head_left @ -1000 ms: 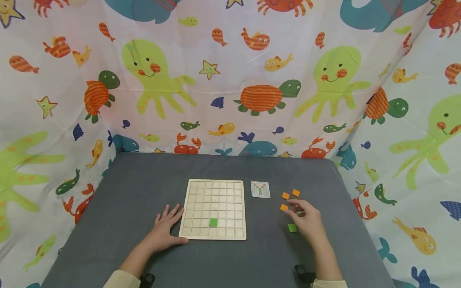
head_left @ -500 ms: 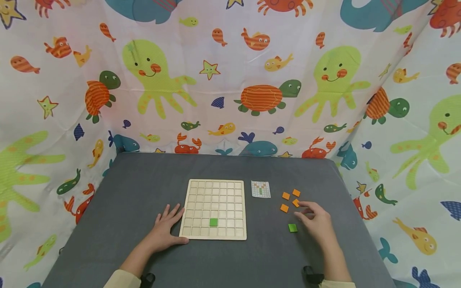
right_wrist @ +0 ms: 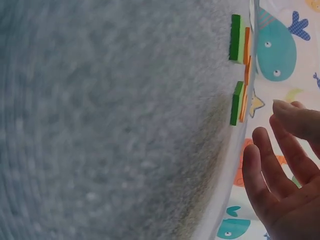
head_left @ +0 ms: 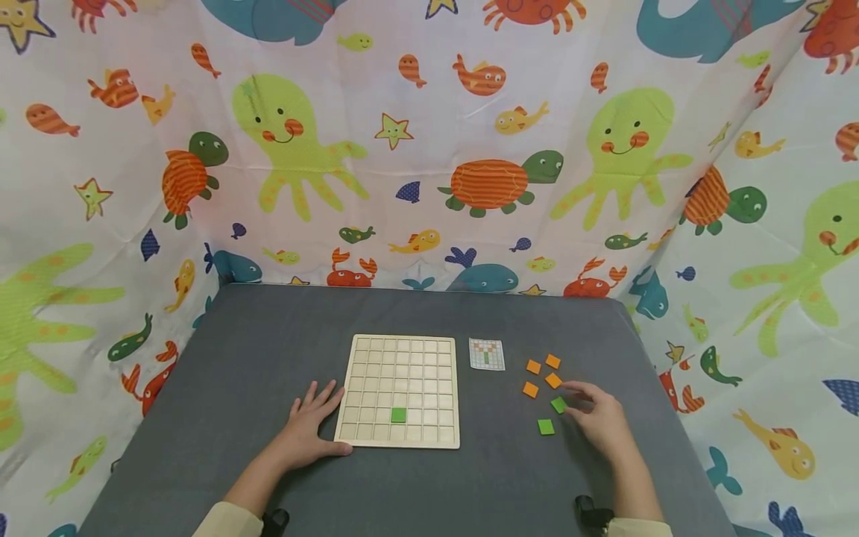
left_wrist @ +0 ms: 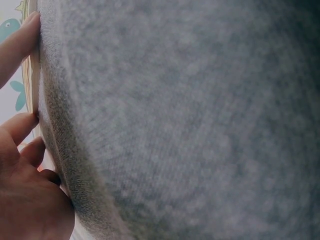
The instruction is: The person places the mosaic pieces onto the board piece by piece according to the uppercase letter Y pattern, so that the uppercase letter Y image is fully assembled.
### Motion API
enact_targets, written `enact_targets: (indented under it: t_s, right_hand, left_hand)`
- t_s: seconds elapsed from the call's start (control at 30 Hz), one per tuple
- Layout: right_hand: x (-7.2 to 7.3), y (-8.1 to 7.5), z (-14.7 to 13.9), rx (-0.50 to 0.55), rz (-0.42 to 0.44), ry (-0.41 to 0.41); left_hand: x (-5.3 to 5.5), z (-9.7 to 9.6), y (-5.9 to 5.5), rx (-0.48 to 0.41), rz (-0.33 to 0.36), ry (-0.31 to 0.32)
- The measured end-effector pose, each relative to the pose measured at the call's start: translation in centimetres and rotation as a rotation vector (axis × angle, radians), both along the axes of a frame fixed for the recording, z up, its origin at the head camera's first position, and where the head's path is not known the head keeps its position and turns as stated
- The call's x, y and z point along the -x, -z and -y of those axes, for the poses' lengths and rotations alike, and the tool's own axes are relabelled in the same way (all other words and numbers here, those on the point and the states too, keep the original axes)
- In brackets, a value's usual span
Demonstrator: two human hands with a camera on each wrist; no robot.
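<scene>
A pale wooden grid board (head_left: 397,373) lies flat, with one green tile (head_left: 399,415) in a square of its lower half. My left hand (head_left: 310,432) rests at the board's lower left corner, fingers spread along the left edge and thumb at the front edge. Beside a second green tile (head_left: 558,405) hovers my right hand (head_left: 600,419), thumb and fingers apart. The right wrist view shows nothing held in the fingers (right_wrist: 270,165). A third green tile (head_left: 546,427) lies nearer the front. Several orange tiles (head_left: 530,389) are just beyond the green ones.
A small printed card (head_left: 486,354) with a coloured grid pattern lies right of the board. Grey cloth covers the table (head_left: 429,492). A curtain (head_left: 416,164) printed with sea animals hangs behind the table and at its sides.
My right hand has drawn back to the right, away from the orange tiles. The green tile and an orange tile it covered now show. My left hand stays in place.
</scene>
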State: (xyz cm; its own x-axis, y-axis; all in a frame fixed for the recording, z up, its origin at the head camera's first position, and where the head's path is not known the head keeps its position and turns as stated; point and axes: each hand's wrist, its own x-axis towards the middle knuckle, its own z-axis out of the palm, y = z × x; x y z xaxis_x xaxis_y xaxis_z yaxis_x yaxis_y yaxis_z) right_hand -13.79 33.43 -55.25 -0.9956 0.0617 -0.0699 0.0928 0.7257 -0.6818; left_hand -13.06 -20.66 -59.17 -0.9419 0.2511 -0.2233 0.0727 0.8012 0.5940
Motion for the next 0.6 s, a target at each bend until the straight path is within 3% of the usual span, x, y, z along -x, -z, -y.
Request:
enact_targets:
  t_s: [0.33, 0.6]
  right_hand:
    - [0.8, 1.3, -0.6, -0.011, 0.075, -0.114]
    - [1.2, 1.7, -0.5, -0.042, 0.104, -0.155]
  left_hand:
    - [0.1, 0.1, 0.0, -0.009, 0.000, 0.004]
    - [0.0, 0.1, -0.2, -0.010, 0.000, 0.000]
